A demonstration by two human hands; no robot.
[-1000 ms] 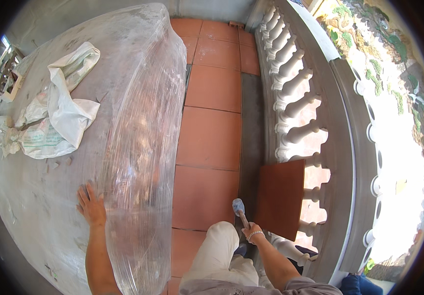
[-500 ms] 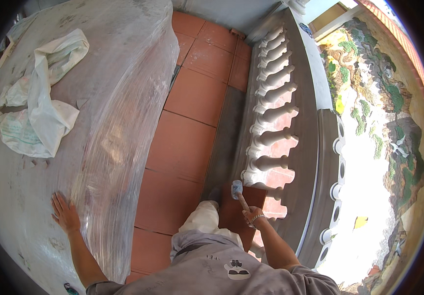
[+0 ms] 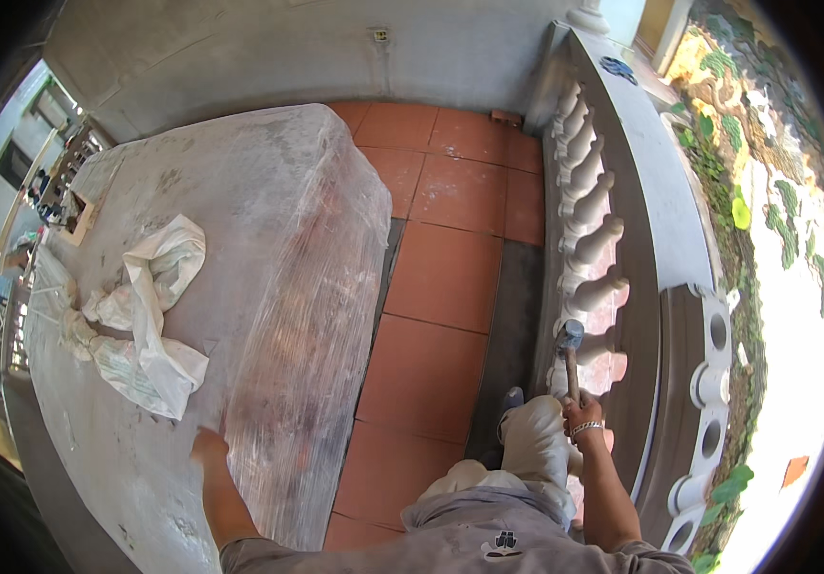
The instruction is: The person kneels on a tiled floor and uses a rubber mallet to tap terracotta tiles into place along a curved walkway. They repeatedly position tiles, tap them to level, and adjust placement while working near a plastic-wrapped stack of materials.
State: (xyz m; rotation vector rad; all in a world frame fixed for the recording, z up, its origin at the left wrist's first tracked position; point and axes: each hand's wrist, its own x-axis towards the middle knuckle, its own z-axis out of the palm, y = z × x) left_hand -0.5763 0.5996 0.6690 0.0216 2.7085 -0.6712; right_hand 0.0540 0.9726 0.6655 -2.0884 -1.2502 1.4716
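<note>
- Gripping a mallet point(image 3: 571, 362), the right hand point(image 3: 582, 418) has its fingers curled round the lower part of the brownish handle, with no visible gap.
- The mallet is at the person's right, its blue-grey head pointing away from the body and overlapping the pale balusters point(image 3: 592, 241) in view; whether it touches them I cannot tell.
- It looks top-heavy, with a stiff, probably wooden handle and a hard or rubbery head; sturdy rather than fragile, I judge.
- The handle seems the place to take hold: low for swing, nearer the head for finer control. Dust could make it a little slippery.
- The right forearm reaches forward from the lower edge, slanting slightly inward, a chain bracelet point(image 3: 588, 430) at the wrist.
- The left hand point(image 3: 209, 446) is out to the side, over the large wrapped block point(image 3: 283, 277), and its forearm leans outward. Its fingers are blurred: I cannot tell how far they are spread, whether they press on the surface or whether they hold anything.
- The block's clear film looks thin, slick and easily torn; a crumpled white sack point(image 3: 149, 320) lies on top, beyond the left hand.
</note>
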